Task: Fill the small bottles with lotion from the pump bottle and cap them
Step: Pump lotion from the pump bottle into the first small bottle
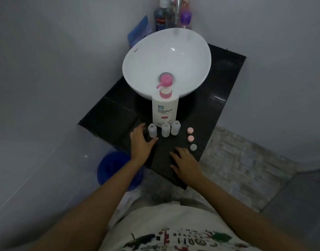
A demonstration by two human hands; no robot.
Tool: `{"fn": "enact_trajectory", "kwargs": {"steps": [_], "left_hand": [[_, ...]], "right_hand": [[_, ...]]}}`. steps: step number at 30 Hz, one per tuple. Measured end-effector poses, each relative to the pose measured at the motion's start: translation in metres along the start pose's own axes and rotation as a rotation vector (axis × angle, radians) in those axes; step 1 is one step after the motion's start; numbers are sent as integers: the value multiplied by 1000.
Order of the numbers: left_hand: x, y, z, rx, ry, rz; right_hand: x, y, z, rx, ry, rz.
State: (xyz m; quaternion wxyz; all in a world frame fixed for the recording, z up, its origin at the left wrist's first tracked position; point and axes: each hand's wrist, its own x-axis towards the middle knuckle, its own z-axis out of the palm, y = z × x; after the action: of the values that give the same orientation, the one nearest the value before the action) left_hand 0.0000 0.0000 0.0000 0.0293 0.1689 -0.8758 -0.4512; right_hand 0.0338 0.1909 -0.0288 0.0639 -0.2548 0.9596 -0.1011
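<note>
Just right of open left hand (pixel 140 142), leftmost small bottle (pixel 152 130), uncapped

Pump bottle, three small bottles and three loose caps on a dark counter.

The white pump bottle (pixel 165 109) stands upright with a pink pump head, its spout turned left. Just in front of it three small translucent bottles stand upright and uncapped in a row: the left bottle (pixel 152 130), the middle bottle (pixel 165 130) and the right bottle (pixel 175 128). To their right lie two pink caps (pixel 190 130) (pixel 191 138) and, nearest, a pale cap (pixel 193 147).
</note>
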Motion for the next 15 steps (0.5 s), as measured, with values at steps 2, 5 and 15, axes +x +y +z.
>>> {"fn": "enact_trajectory", "kwargs": {"steps": [2, 5, 15], "left_hand": [[4, 6, -1, -25, -10, 9], [7, 11, 0, -1, -28, 18], [-5, 16, -25, -217, 41, 24]], "right_hand": [[0, -1, -2, 21, -25, 14], [0, -3, -6, 14, -49, 8], [26, -14, -88, 473, 274, 113]]}}
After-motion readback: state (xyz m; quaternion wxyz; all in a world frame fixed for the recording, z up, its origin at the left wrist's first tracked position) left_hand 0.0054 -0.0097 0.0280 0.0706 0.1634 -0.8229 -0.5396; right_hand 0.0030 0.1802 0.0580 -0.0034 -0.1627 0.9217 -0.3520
